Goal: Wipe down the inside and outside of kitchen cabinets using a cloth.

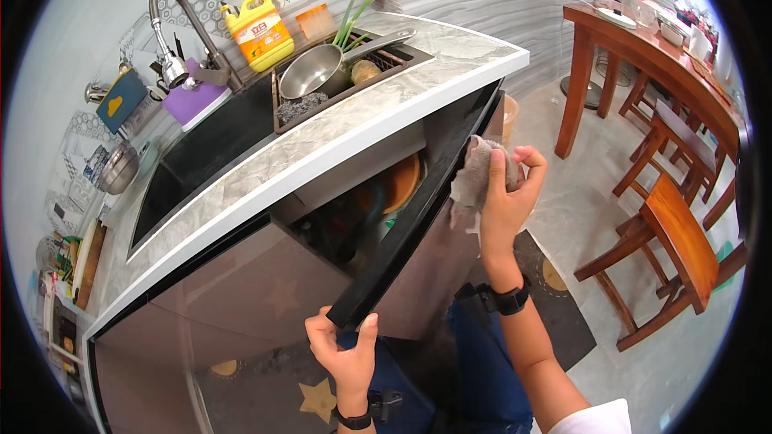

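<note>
A cabinet door (416,289) with a black top edge stands swung outward below the counter. My left hand (347,349) grips the free corner of that edge, thumb on one side and fingers on the other. Farther along the door, my right hand (509,199) holds a crumpled grey cloth (473,178) against its outer face near the top. Behind the door the cabinet interior shows an orange round item (401,184) and a dark curved pipe (375,202); much of the inside is in shadow.
Above is a marbled countertop (241,205) with a black sink (211,157). A rack holds a steel saucepan (312,69); a yellow detergent jug (259,33) stands behind it. Wooden chairs (681,241) and a table (579,66) are at right. A dark mat (561,325) lies underfoot.
</note>
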### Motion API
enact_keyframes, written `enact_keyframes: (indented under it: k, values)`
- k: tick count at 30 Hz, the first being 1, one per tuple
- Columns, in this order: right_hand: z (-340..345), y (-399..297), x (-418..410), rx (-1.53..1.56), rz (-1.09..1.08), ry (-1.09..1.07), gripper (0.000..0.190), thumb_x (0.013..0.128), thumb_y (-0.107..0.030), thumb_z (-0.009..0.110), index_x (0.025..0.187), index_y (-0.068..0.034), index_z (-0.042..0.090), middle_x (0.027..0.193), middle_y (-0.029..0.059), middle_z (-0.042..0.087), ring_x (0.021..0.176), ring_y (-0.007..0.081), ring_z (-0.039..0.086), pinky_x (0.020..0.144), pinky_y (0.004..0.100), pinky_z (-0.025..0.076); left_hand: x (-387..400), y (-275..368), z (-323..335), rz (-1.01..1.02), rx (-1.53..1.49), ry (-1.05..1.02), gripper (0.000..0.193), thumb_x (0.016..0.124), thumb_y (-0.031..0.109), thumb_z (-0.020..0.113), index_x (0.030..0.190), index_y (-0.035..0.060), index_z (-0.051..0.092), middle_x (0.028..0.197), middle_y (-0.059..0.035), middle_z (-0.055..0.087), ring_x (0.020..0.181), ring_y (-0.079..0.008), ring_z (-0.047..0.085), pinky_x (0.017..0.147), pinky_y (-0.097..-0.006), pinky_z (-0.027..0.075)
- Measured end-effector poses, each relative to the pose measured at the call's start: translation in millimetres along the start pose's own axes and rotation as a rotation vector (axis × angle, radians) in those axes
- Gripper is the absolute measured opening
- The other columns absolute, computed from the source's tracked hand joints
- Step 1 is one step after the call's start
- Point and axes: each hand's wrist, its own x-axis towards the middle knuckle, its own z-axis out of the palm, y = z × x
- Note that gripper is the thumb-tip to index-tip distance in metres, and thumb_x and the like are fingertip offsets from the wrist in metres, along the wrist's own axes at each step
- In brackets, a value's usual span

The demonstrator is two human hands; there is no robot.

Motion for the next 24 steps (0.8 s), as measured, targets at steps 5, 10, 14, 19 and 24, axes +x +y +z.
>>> enact_keyframes:
  k: [5,10,14,19,24]
  values:
    - [7.1,6.3,-46.2,-0.123,-0.166,-0.186,0.016,0.079,-0.001,0.060,0.093,-0.003,0.052,0.094,0.0098,0.049,0.093,0.0238,0.049,0.089,0.0332,0.037,19.3,-12.7,-3.0,0.073,-0.004,0.022,0.035,0.073,0.009,0.073,0.088,0.0044,0.043,0.087,-0.0065,0.054,0.074,-0.0110,0.051,0.069,-0.0238,0.040]
    - [6.9,9.8,-55.9,-0.252,-0.449,-0.401,0.027,0.073,0.008,0.055,0.096,-0.004,0.057,0.096,0.0094,0.052,0.100,0.0282,0.051,0.102,0.0466,0.029,28.9,-19.2,-5.4,0.066,-0.056,0.000,0.034,0.073,0.009,0.073,0.090,0.0043,0.044,0.084,-0.0048,0.059,0.078,-0.0104,0.054,0.070,-0.0237,0.041]
    - [7.4,9.9,-60.9,-0.183,-0.506,-0.468,0.025,0.068,0.010,0.055,0.088,-0.005,0.059,0.085,0.0084,0.053,0.088,0.0283,0.053,0.096,0.0458,0.037,30.0,-20.2,-5.6,0.093,-0.028,0.023,0.033,0.071,0.010,0.075,0.084,0.0037,0.045,0.077,-0.0049,0.057,0.071,-0.0103,0.053,0.068,-0.0233,0.044]
    - [8.6,-20.5,-104.1,-0.018,-0.554,-0.733,0.026,0.058,0.007,0.062,0.076,-0.011,0.063,0.079,0.0035,0.053,0.080,0.0245,0.054,0.084,0.0377,0.045,39.3,-30.3,-10.3,0.144,0.067,0.053,0.033,0.072,0.012,0.075,0.087,0.0024,0.047,0.070,-0.0056,0.053,0.062,-0.0113,0.051,0.062,-0.0248,0.045]
    - [34.4,-15.6,-123.8,0.004,-0.685,-0.813,0.029,0.054,0.000,0.068,0.079,-0.016,0.067,0.079,0.0024,0.053,0.078,0.0230,0.053,0.082,0.0397,0.044,62.2,-42.7,-15.2,0.128,0.048,0.025,0.031,0.076,0.012,0.069,0.095,0.0030,0.047,0.074,-0.0083,0.057,0.067,-0.0145,0.055,0.064,-0.0270,0.046]
